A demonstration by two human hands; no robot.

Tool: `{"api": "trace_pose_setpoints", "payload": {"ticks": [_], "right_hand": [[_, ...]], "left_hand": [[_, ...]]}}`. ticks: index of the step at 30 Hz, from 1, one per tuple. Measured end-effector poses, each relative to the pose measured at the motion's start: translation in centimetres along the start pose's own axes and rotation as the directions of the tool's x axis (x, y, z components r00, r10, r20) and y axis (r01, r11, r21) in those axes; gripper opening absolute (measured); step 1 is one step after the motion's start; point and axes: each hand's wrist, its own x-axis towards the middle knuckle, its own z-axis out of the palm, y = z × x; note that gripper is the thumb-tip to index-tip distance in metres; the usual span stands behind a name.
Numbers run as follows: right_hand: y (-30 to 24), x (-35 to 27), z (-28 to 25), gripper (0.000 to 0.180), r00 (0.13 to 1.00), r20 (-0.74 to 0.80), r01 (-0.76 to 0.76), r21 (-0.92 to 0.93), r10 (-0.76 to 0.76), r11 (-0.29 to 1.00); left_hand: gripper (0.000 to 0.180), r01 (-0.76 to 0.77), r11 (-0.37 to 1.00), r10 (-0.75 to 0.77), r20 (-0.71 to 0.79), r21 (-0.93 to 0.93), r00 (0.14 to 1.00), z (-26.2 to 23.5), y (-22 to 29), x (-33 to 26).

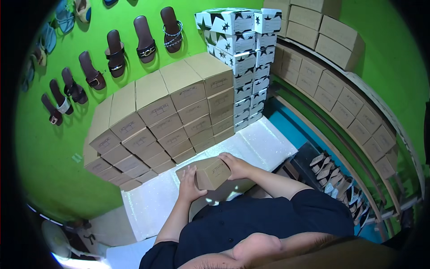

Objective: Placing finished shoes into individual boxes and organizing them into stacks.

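Fingers [191, 171] of the left hand [190, 187] are moderately spread along one side of a brown box [209, 175]; those of the right hand [236, 167] curve round its opposite end, so we log both hands as holding it. By size, then: we have the white table [255, 138], carrying a big brown box stack [181, 107], several layers high along the green wall. Boxes look closed; we can't see inside. Right side: shelf boxes [331, 84], brown too, in rows, contents hidden. Next, white star-print boxes [242, 62], two columns at the stack's right end, rising above it, contents also hidden. Held box sits over the table's near part, close to the dark shirt [251, 219], apart from the stack. Smallest: sandals [145, 40] mounted on the wall.
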Motion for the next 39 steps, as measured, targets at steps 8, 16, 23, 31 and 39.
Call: {"api": "trace_pose_setpoints", "payload": {"ticks": [8, 16, 23, 31, 39], "right_hand": [[-2.0, -8.4, -2.4, 0.102, 0.994, -0.084, 0.055, -0.105, -0.064, 0.993], [-2.2, -24.1, -11.5, 0.126, 0.977, -0.209, -0.044, 0.015, 0.046, 0.999], [-4.6, -39.7, -18.6, 0.116, 0.949, -0.279, -0.13, 0.082, 0.147, 0.988], [-13.5, -51.3, -25.4, 0.104, 0.907, -0.379, -0.225, -0.073, 0.181, 0.972], [-24.2, -60.4, -30.9, 0.109, 0.762, -0.637, -0.422, -0.353, 0.116, 0.835]], "left_hand": [[0.104, -0.107, 0.991, 0.104, 0.041, 0.078, 0.994, 0.7, 6.4, -1.5], [0.101, -0.201, 0.979, 0.202, 0.025, -0.032, 0.979, 4.6, 21.0, -0.8], [0.105, -0.348, 0.911, 0.375, 0.093, -0.219, 0.922, 9.9, 34.1, -1.4], [0.111, -0.437, 0.819, 0.525, 0.181, -0.371, 0.831, 12.7, 45.6, -1.0], [0.104, -0.755, 0.564, 0.81, 0.049, -0.333, 0.584, 13.2, 53.1, 1.5]]}}
